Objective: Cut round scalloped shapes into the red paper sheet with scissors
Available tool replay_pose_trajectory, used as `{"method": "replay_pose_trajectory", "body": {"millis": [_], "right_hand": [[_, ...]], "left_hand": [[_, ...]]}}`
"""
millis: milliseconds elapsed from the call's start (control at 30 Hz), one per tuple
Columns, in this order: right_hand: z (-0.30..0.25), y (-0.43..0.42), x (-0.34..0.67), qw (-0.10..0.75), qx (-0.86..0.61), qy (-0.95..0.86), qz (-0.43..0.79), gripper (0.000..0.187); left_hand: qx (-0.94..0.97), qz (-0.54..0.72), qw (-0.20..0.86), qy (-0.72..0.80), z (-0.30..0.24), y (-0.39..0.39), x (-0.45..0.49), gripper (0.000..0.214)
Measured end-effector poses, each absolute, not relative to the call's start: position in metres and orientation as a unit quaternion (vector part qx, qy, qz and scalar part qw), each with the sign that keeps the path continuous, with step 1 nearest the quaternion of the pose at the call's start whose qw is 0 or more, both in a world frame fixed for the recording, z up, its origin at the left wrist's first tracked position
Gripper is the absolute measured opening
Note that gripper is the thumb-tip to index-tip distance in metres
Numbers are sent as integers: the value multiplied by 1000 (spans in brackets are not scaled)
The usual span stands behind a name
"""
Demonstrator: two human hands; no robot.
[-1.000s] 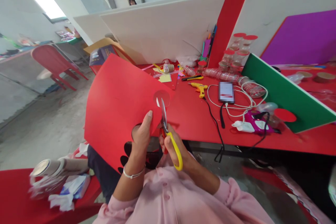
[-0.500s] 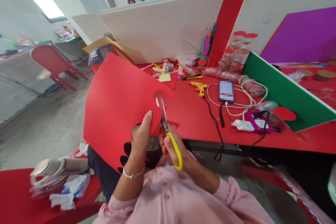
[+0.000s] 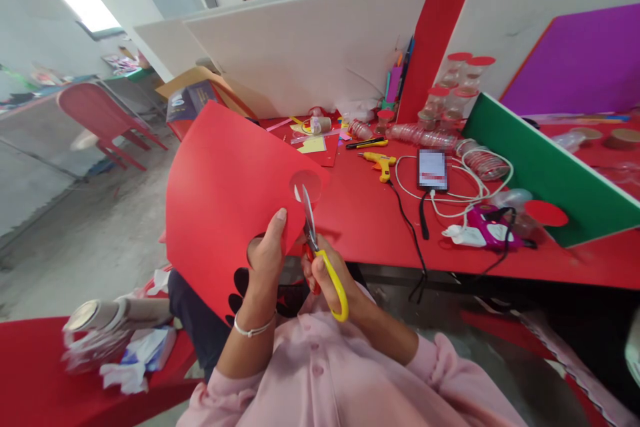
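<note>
A large red paper sheet [image 3: 220,180] is held up over the table's front edge, with my left hand [image 3: 267,247] closed on its lower right edge, thumb on top. Several round cut-outs run along the sheet's lower edge, and a circle outline shows near its right corner. In my right hand [image 3: 327,270] are scissors [image 3: 331,283] with yellow and red handles. Their blades are parted and sit at the drawn circle, one on each side of the paper. Fingers beneath the handles are partly hidden.
On the red table [image 3: 350,227] lie a yellow glue gun [image 3: 381,165], a black-and-yellow cutter [image 3: 367,143], a phone [image 3: 433,170] on a white cable and a purple power strip [image 3: 493,230]. Clear plastic pieces with red discs [image 3: 480,61] stand behind a green board [image 3: 545,180].
The scissor blades and the sheet's right corner have shifted slightly left. Both hands keep their grip, and the view has tilted a little.
</note>
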State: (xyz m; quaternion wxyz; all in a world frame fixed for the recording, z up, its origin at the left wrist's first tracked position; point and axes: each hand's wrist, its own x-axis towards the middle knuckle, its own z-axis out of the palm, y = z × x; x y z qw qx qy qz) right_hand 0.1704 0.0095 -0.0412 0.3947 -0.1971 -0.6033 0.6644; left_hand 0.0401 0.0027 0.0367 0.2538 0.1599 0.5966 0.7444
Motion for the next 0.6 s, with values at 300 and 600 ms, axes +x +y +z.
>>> {"method": "replay_pose_trajectory", "body": {"millis": [300, 600], "right_hand": [[-40, 8, 170, 389, -209, -592, 674, 88], [-42, 9, 170, 380, -204, -589, 683, 83]], "left_hand": [[162, 743, 252, 599, 36, 4, 38, 34], [170, 759, 243, 579, 36, 9, 34, 33]]}}
